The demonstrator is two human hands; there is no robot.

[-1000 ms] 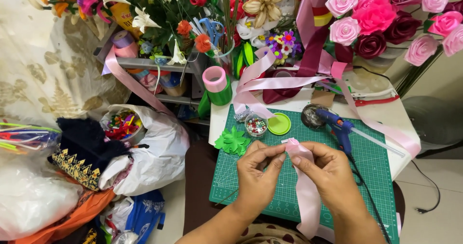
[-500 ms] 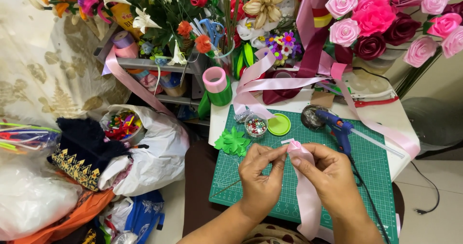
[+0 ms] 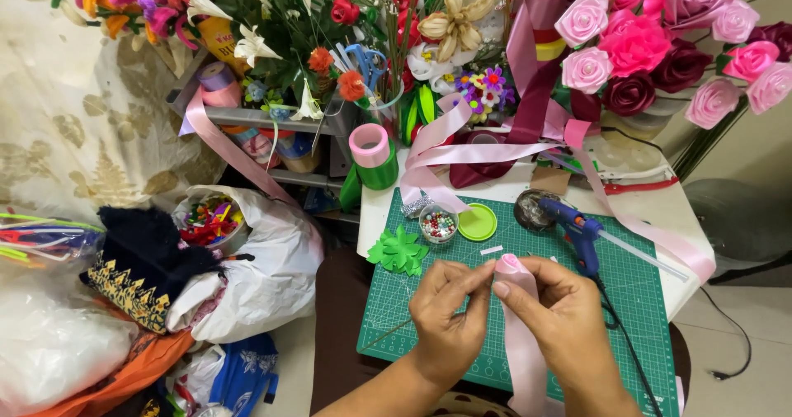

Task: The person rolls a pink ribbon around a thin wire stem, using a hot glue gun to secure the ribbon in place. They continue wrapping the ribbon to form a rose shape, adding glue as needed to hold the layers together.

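Two hands meet over the green cutting mat [image 3: 643,301], working one pale pink ribbon [image 3: 521,334]. Since the earlier frames the rolled top of the ribbon has tightened into a small rounded bud and sits a little higher between the fingertips; half a second ago it was looser and lower. The left hand [image 3: 450,314] pinches the bud from its side with thumb and forefinger, the other fingers curled. The right hand [image 3: 565,318] wraps around the roll, thumb pressed against its top, fingers closed on the satin. The ribbon is smooth and glossy, and its flat tail hangs straight down between the wrists, past the mat's near edge.

Just beyond the right hand lies a blue glue gun [image 3: 577,231] with a clear stick, its black cord running beside that wrist. Beyond the left hand sit a green cut-out leaf shape [image 3: 398,250], a small round tub of coloured beads [image 3: 438,224] and its flat green lid [image 3: 478,221]. Nothing else on the gridded mat or the white surface [image 3: 660,207] has shifted.
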